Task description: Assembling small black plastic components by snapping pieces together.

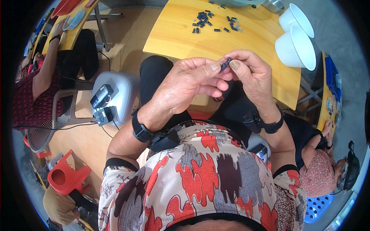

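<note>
Between the fingertips of both hands, just off the table's near edge, is a small dark plastic part (225,64), tilted and narrow. My left hand (192,79) pinches its lower left end between thumb and forefinger, the other fingers loosely curled. My right hand (249,75) grips the upper right end with thumb and forefinger. Fingers cover some of the part, so its exact kind is unclear. On the yellow table (173,34) beyond lies a loose pile of similar dark parts (202,20). A smaller group of dark parts (232,24) lies right of it, with tiny clear bits.
Two white tubs (295,52) stand at the table's right edge, near a metal bowl (273,5). A grey-white stool (115,98) carrying black devices is on my left. Other people sit at tables left and right. A red stool (69,173) stands behind left.
</note>
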`<state>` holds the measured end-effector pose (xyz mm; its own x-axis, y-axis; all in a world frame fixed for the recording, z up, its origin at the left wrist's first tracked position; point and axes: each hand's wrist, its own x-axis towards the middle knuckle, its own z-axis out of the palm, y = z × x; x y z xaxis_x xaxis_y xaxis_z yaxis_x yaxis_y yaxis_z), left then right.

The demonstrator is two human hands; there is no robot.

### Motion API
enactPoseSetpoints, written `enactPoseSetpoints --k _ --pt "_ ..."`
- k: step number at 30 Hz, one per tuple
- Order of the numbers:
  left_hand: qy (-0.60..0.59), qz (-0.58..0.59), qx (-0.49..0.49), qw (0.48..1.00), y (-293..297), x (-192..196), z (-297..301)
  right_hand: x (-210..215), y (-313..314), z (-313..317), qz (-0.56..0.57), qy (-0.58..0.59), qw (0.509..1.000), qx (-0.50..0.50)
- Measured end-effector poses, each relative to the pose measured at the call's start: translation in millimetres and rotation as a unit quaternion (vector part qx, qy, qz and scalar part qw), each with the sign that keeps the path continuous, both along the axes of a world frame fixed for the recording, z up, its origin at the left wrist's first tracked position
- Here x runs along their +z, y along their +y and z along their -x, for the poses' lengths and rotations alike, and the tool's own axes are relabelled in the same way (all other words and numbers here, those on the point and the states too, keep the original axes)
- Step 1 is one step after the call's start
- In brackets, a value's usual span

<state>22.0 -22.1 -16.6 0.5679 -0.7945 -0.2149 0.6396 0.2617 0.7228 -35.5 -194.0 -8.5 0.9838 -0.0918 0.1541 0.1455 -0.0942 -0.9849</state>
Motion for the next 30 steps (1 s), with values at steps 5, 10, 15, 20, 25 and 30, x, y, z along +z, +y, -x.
enactPoseSetpoints --k 5,10,15,20,25,30 --pt "-0.005 0.012 -0.008 1.000 2 0 3 2 -1 3 0.030 -0.010 0.999 0.002" --pt "-0.016 -0.013 0.004 1.000 3 3 6 1 0 5 0.060 -0.040 0.997 -0.004" --pt "-0.036 -0.024 0.027 0.999 3 2 11 1 2 5 0.137 -0.081 0.987 -0.015" --pt "-0.054 -0.026 0.048 0.997 2 2 15 -5 2 7 0.170 -0.098 0.980 -0.036" --pt "-0.027 -0.005 0.043 0.999 3 5 14 -1 6 8 0.173 -0.141 0.973 -0.062" --pt "-0.018 -0.017 0.030 0.999 6 7 12 9 3 10 0.228 -0.143 0.963 -0.023"
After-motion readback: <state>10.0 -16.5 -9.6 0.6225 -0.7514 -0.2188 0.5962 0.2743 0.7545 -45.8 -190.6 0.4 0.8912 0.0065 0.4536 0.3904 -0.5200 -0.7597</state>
